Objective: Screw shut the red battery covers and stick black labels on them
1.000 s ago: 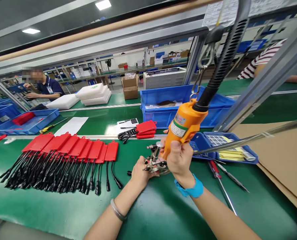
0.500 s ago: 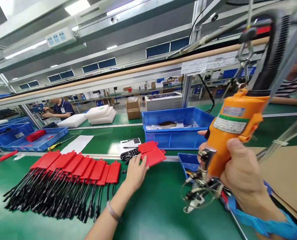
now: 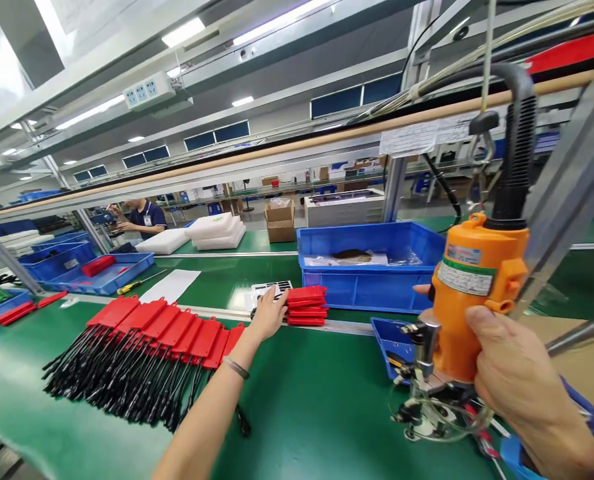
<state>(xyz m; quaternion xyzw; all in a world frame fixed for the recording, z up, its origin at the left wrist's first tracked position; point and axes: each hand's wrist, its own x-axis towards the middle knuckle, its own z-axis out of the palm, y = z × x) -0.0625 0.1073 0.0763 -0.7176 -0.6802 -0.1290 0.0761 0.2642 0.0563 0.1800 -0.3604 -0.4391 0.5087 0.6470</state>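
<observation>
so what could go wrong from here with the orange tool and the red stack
The red stack sits unevenly beside the left hand, so a nudge might slide the upper pieces off. The right hand holds the orange tool near the small blue tray; its metal end could knock the tray. The left forearm crosses close above the black cables and might drag some.

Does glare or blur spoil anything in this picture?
In the head view, glare pales the green bench at lower left; a ceiling light burns out to white; the right hand, around the orange tool, looks slightly soft but readable; distant shelves are too small to make out finely.
</observation>
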